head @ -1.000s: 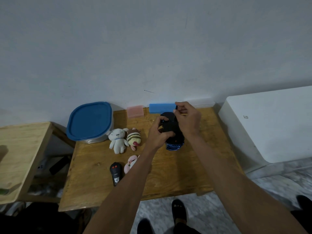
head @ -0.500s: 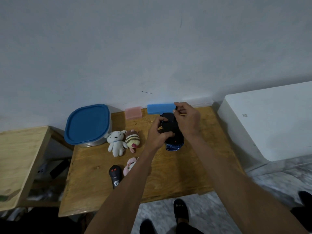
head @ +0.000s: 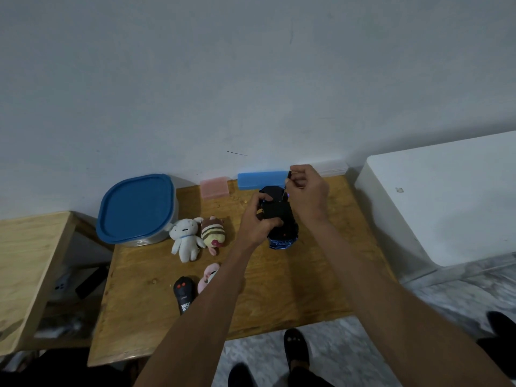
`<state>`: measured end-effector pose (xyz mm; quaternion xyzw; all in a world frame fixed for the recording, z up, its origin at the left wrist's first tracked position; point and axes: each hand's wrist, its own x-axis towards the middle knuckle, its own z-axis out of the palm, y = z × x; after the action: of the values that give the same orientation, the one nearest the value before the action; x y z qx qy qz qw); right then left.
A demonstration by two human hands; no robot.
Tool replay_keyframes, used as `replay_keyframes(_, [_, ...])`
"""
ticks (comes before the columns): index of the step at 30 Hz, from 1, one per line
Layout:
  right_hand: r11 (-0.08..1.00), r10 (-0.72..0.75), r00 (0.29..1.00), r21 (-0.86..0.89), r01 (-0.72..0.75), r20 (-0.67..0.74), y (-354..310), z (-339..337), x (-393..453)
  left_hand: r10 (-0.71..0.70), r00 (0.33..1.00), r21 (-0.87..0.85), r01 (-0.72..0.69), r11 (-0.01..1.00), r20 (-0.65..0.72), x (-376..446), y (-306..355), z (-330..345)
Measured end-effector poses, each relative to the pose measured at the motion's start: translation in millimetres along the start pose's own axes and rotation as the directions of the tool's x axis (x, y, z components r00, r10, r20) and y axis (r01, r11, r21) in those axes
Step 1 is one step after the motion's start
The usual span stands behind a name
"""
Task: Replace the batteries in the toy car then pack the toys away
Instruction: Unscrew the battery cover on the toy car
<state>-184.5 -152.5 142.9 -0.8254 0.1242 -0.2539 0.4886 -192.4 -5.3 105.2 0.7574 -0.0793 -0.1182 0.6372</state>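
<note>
Toy car is centre frame, standing nose-down on the wooden table, underside facing the camera. Left hand is wrapped around the car's left side, with the thumb over the dark underside panel, bracing it. Right hand is at the car's upper end, fingers curled in a pinch around a thin dark tool, probably a small screwdriver, though it's too small to confirm; the tip points down at the chassis.

Compared with a second ago, almost nothing has moved. Both hands have the same grip, the car is in the same spot, and the right hand is a touch higher in frame, mostly because the camera has tilted. My read: still working the battery cover fastener. The cover isn't visibly off and no batteries are in view, so the swap is at an early stage.

Nothing is packed yet. Lidded blue container sits closed at left centre against the wall. White plush and striped plush lie just right of it, touching each other. Pink plush and black remote are lower down, partly behind the left forearm. Pink block and blue block are at the table's far edge.

Risk: the car is balanced on its nose, so it could slip if the left hand's grip eases.
</note>
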Motion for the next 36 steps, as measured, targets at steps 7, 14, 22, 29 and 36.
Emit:
replay_keyframes(7, [0.988, 0.153, 0.986, 0.037, -0.151, -0.06, 19, -11, 8, -0.061, 0.998, -0.007, 0.061, 0.998, -0.003, -2, -2, -3])
replay_keyframes(14, [0.944, 0.311, 0.95, -0.114, -0.308, 0.005, 59, -10, -21, -0.073, 0.997, 0.019, 0.073, 0.997, -0.015, -4, -18, 0])
replay_keyframes(22, [0.789, 0.553, 0.829, -0.373, -0.488, 0.085, 130, 4, -65, -0.139, 0.99, 0.012, 0.139, 0.99, -0.03, -9, -44, 1])
replay_keyframes(29, [0.705, 0.634, 0.768, -0.48, -0.523, 0.094, 156, 7, -90, -0.182, 0.982, 0.026, 0.183, 0.983, -0.043, -17, -62, 2])
replay_keyframes(36, [0.722, 0.593, 0.802, -0.487, -0.491, 0.07, 134, 5, -87, -0.181, 0.982, 0.009, 0.182, 0.983, -0.052, -23, -65, -4])
